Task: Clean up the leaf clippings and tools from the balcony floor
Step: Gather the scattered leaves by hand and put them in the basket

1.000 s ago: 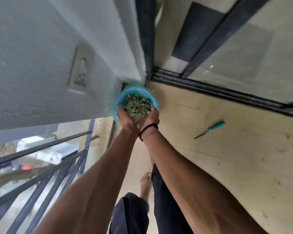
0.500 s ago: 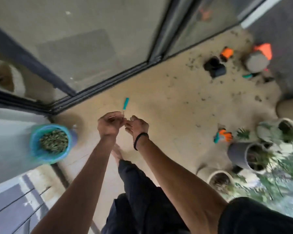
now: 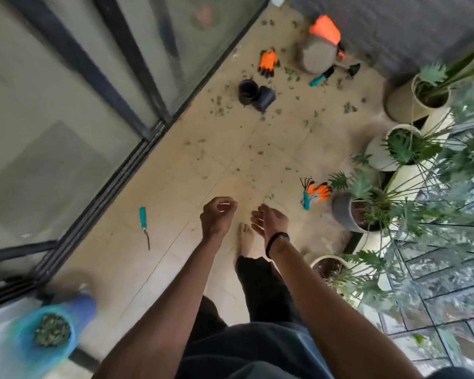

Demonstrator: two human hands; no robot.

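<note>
My left hand (image 3: pixel 216 218) and my right hand (image 3: pixel 270 220) hang side by side above the tiled floor, fingers loosely curled, nothing in them. A blue bucket (image 3: pixel 45 333) filled with leaf clippings stands at the bottom left. A teal-handled tool (image 3: pixel 143 224) lies on the floor left of my hands. Leaf clippings (image 3: pixel 257 151) are scattered across the far floor. An orange glove with a small rake (image 3: pixel 315 192) lies near the pots on the right. Farther off lie another orange glove (image 3: pixel 268 62) and teal-handled tools (image 3: pixel 322 76).
Two black plastic pots (image 3: pixel 256 95) lie on the far floor. A grey round stool (image 3: pixel 316 54) with orange cloth stands at the back. Potted plants (image 3: pixel 394 187) line the right side by the railing. A sliding glass door (image 3: pixel 80 91) runs along the left.
Both hands left the blue bucket, which now stands at the lower left. My view swung from the wall corner to the balcony floor, and my hands drew apart and opened slightly.
</note>
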